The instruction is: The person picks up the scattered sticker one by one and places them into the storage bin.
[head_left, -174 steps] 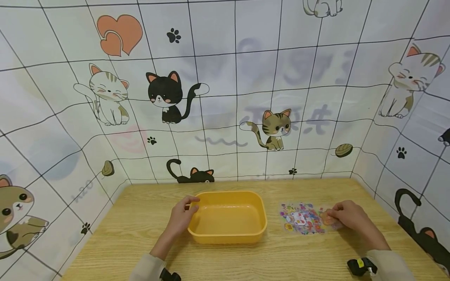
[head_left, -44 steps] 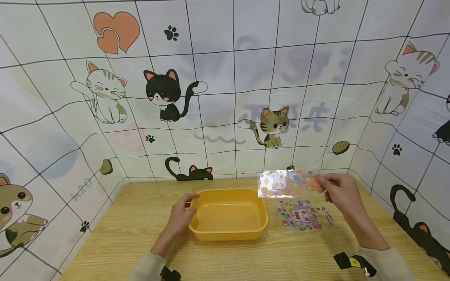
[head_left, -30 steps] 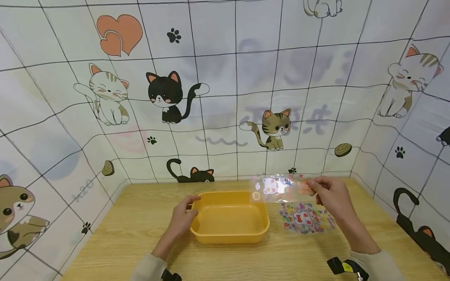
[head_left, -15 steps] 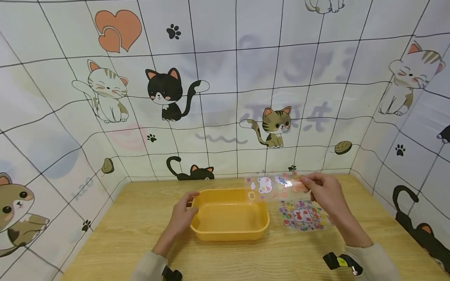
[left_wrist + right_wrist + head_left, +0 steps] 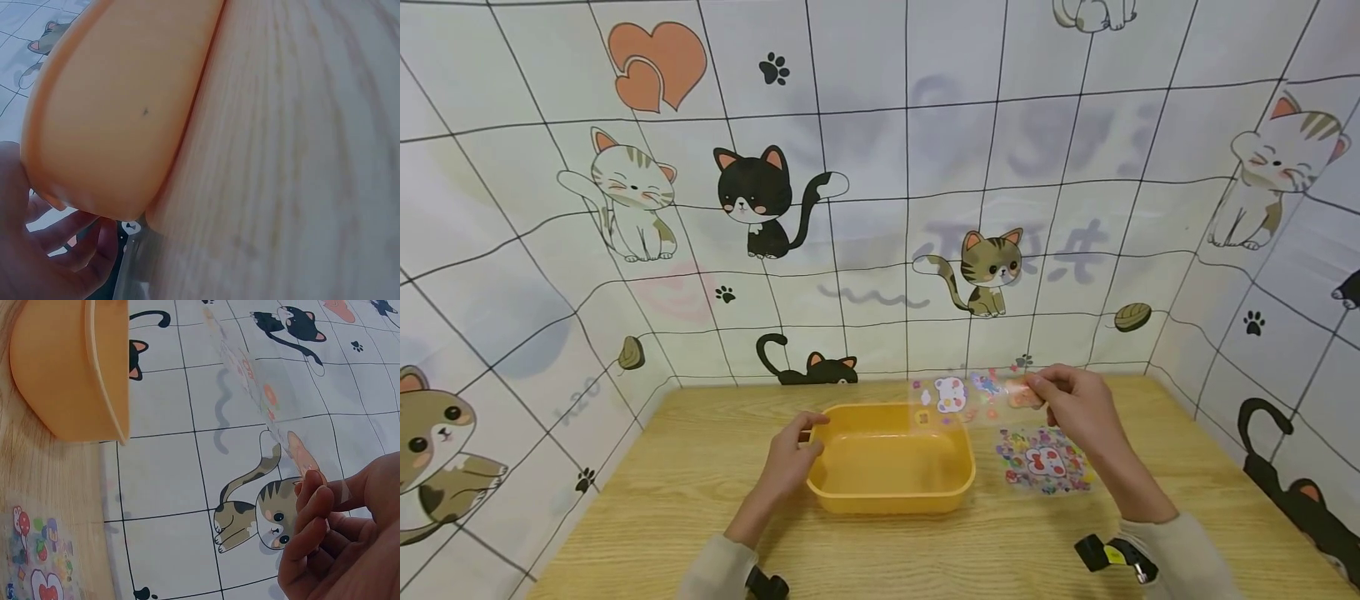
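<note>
A yellow plastic basin (image 5: pixel 891 503) sits on the table. At its left end, my left hand (image 5: pixel 787 457) grips the rim; the left wrist view shows fingers (image 5: pixel 78 240) curled at the basin's end wall (image 5: pixel 119 125). My right hand (image 5: pixel 1078 408) pinches one end of a clear sticker sheet (image 5: pixel 951 395) with bear and flower prints. That sheet is raised, its free end over the back right of the basin. Edge-on in the right wrist view, the same sheet (image 5: pixel 250 375) slants up from thumb and fingertips. A second sticker sheet (image 5: pixel 1047 461), colourful, lies flat right of the basin.
A pale wooden table (image 5: pixel 700 467) carries everything. White cloth walls (image 5: pixel 865 233) with cat prints and black grid lines stand behind and on both sides. Black wrist cameras (image 5: pixel 1101 553) are strapped near the sleeves.
Earlier the bear sheet lay on the table at the right, under my right hand. It has been lifted and carried left over the basin's edge. My left hand stays at the rim.
</note>
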The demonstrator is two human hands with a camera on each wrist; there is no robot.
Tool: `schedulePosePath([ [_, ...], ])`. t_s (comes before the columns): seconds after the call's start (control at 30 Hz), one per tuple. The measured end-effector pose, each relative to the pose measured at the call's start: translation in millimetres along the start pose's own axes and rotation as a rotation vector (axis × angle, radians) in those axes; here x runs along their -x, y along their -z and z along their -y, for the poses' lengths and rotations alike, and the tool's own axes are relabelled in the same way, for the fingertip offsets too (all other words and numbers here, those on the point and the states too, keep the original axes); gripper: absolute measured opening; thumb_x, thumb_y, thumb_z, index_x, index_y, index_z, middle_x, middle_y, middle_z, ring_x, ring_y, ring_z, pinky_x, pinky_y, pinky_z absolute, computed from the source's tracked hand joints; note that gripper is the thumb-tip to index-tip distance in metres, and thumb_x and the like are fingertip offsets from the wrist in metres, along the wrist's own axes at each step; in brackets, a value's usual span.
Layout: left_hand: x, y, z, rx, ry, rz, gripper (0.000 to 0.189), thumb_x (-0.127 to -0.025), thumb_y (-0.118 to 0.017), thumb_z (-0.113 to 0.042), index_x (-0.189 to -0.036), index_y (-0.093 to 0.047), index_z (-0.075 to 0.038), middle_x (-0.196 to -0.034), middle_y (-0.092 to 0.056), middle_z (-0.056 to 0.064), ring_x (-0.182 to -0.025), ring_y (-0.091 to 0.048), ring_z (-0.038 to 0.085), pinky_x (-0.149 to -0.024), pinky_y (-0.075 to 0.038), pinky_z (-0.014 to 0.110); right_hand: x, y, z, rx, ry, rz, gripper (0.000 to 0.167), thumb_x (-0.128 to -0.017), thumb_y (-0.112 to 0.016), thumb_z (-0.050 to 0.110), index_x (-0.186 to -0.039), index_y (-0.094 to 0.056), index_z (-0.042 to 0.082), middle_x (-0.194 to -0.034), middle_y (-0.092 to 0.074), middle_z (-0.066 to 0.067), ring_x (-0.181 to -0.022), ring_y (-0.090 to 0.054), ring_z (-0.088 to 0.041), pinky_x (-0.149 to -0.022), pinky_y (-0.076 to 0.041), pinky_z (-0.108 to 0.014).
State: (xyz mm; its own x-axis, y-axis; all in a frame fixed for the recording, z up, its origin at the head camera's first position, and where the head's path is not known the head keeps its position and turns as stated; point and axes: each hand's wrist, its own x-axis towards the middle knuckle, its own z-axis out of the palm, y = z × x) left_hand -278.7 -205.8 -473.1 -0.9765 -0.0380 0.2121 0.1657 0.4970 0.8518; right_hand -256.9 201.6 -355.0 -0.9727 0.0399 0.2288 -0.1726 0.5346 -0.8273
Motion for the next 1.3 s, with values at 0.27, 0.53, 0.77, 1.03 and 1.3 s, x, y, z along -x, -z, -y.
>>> schedulePosePath([
  [0.27, 1.0, 0.0, 0.2, 0.0, 0.001, 0.002, 0.036, -0.089, -0.058, 0.001, -0.123, -0.068, -0.009, -0.133, -0.067, 0.014, -0.111, -0.065, 0.031, -0.086, -0.058, 0.04, -0.8, -11.5, 5.4, -0.061, 0.026, -0.001, 0.033, -0.105, -0.06, 0.03, -0.104, -0.069, -0.002, -0.077, -0.063, -0.007, -0.055, -0.052, -0.018, -0.049, -0.043, -0.03],
  [0.53, 0.6, 0.7, 1.2, 0.003, 0.012, -0.002, 0.037, -0.09, -0.058, 0.0, -0.124, -0.068, -0.009, -0.135, -0.066, 0.014, -0.112, -0.064, 0.032, -0.085, -0.058, 0.041, -8.5, -26.3, 9.6, -0.028, 0.023, 0.032, 0.026, -0.105, -0.058, 0.024, -0.102, -0.067, 0.0, -0.077, -0.065, -0.006, -0.056, -0.053, -0.017, -0.052, -0.048, -0.031],
  [0.77, 0.0, -0.3, 1.2, 0.007, 0.013, 0.001, 0.037, -0.091, -0.058, 0.0, -0.124, -0.068, -0.01, -0.134, -0.066, 0.014, -0.112, -0.064, 0.032, -0.088, -0.058, 0.041, -11.3, -37.2, 11.0, 0.032, 0.061, 0.078, 0.024, -0.106, -0.056, 0.021, -0.105, -0.068, 0.001, -0.073, -0.066, -0.003, -0.054, -0.054, -0.018, -0.051, -0.047, -0.031],
  [1.03, -2.1, -2.0, -0.7, 0.007, -0.003, 0.004, 0.037, -0.091, -0.057, 0.0, -0.125, -0.068, -0.009, -0.133, -0.066, 0.015, -0.109, -0.064, 0.03, -0.088, -0.057, 0.04, -15.3, -42.2, 11.7, -0.003, 0.036, 0.152, 0.021, -0.106, -0.057, 0.017, -0.104, -0.069, 0.0, -0.076, -0.067, -0.005, -0.053, -0.054, -0.018, -0.05, -0.047, -0.031],
  [1.3, -2.0, -1.1, 2.5, 0.002, 0.007, 0.003, 0.037, -0.091, -0.057, 0.0, -0.125, -0.067, -0.01, -0.134, -0.065, 0.015, -0.109, -0.063, 0.029, -0.087, -0.058, 0.039, -21.8, -53.2, 12.5, 0.04, 0.037, 0.201, 0.02, -0.105, -0.056, 0.014, -0.1, -0.069, 0.001, -0.08, -0.069, -0.012, -0.056, -0.057, -0.02, -0.05, -0.047, -0.031],
])
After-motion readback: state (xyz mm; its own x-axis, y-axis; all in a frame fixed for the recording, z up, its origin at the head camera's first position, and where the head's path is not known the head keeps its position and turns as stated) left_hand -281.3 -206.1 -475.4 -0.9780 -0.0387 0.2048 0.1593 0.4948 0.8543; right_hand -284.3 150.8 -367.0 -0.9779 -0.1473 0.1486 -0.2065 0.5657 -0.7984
